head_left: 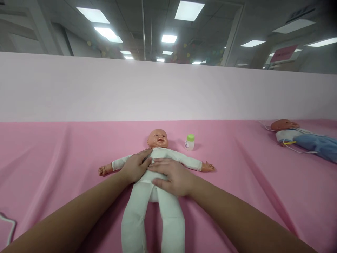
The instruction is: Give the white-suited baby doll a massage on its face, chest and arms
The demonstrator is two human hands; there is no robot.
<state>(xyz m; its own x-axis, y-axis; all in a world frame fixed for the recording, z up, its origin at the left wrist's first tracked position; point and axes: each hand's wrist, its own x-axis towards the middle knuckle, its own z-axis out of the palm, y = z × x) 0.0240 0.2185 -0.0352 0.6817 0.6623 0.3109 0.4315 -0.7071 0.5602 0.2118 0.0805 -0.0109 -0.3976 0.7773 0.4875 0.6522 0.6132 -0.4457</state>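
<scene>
A baby doll (168,209) with a white cloth body lies on its back, head away from me and arms spread to both sides. My left hand (137,166) rests on the left side of its chest, fingers stretched out toward the shoulder. Across the belly and lower chest lies my right hand (175,175), flat with its fingers extended to the left. Both hands touch the cloth and hold nothing. Just right of the doll's head stands a small clear bottle (189,143) with a green cap, upright.
Pink cloth (229,196) with folds covers the surface. A second doll (310,140) in blue and white clothing lies at the far right, with a white cord on it. A white bent tube (12,228) is at the lower left. Behind rises a pale wall (168,91).
</scene>
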